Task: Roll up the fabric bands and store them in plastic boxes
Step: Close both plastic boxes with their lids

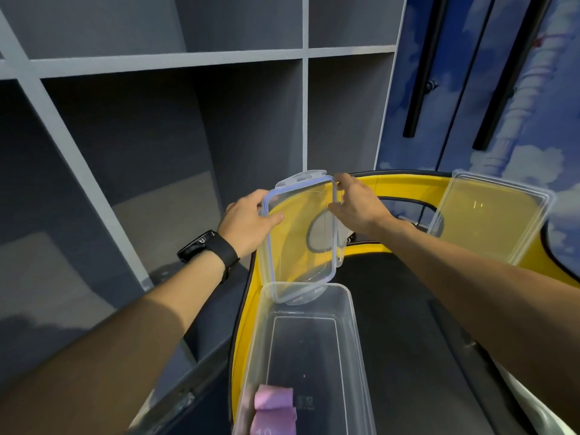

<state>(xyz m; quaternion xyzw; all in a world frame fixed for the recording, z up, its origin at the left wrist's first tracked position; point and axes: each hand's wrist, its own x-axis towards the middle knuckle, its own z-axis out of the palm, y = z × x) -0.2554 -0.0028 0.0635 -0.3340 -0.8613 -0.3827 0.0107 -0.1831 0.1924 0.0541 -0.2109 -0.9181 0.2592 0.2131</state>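
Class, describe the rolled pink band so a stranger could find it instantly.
Find the yellow-rimmed black surface; on it stands a long clear plastic box below the lid both hands hold. The rolled pink fabric band lies at its near end, the only coloured thing inside.

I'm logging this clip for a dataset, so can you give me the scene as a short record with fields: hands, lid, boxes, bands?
left hand: grips the lid's left edge
right hand: holds the lid's right edge
lid: clear, blue seal, tilted up above the near box's far end
near box: open, clear
pink bands: rolled, in the near box's closest end
second box: clear, far right, contents not visible
surface: black, yellow rim
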